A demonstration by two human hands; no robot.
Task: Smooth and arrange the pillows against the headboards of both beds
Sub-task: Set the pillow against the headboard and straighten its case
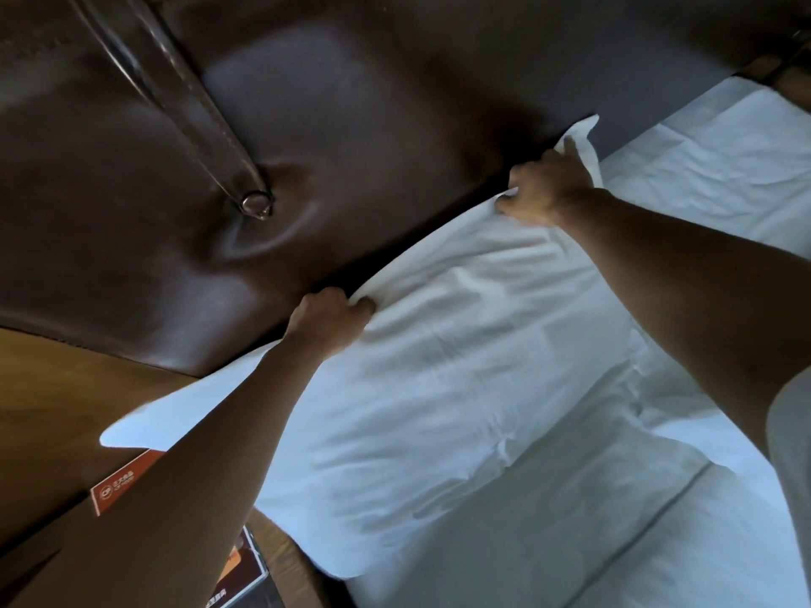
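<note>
A white pillow (443, 370) lies on the bed with its far edge against the dark brown padded headboard (360, 138). My left hand (327, 320) is closed on the pillow's far edge near its left end, next to the headboard. My right hand (546, 186) grips the same edge further right, where a flap of the pillowcase (586, 142) sticks up. Both bare forearms reach across the pillow. The pillowcase is wrinkled in the middle.
White bed linen (711, 168) spreads to the right and a folded duvet (614, 541) lies below the pillow. A wooden bedside surface (48, 401) at the left carries an orange card (120, 482) and a dark booklet (245, 572). A leather strap with a metal stud (256, 204) hangs on the headboard.
</note>
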